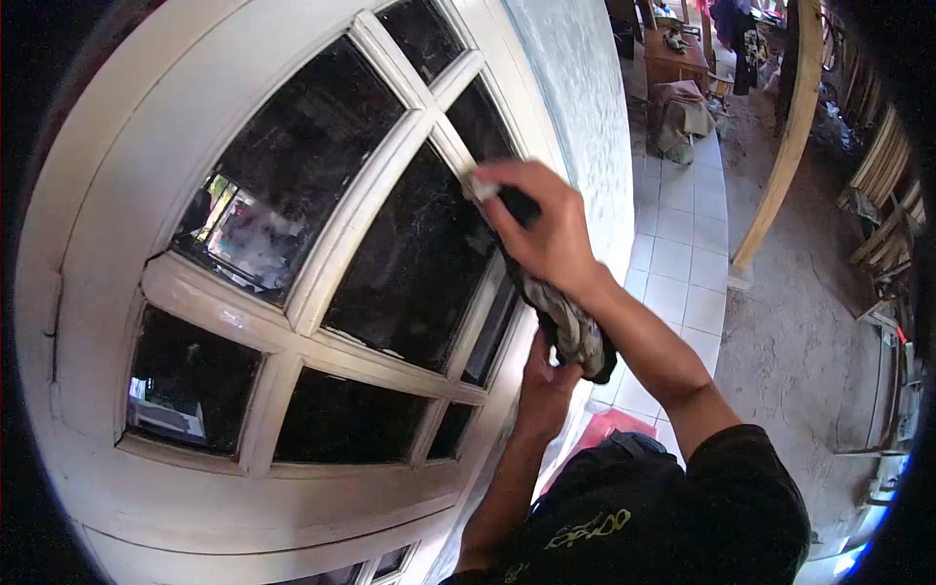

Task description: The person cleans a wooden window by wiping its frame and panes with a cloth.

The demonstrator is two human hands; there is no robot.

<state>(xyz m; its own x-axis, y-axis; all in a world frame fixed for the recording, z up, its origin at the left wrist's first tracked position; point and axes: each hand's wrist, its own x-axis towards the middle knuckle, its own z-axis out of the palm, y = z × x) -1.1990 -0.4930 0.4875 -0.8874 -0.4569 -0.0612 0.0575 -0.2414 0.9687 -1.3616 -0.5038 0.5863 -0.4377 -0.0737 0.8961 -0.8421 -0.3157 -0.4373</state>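
A white wooden frame with dark glass panes fills the left and middle of the view. My right hand is raised at the frame's right side, fingers pinched on one end of a crumpled cloth, whose pale tip touches a white bar between panes. The rest of the cloth, grey and black, hangs down behind my right wrist. Lower down, my left hand grips the bunched lower part of the same cloth. Some fingers of my left hand are hidden behind it.
A pale wall runs beside the frame. Right of it are a white tiled floor, a slanting wooden post, a brown cabinet and draped cloths. A pink mat lies below.
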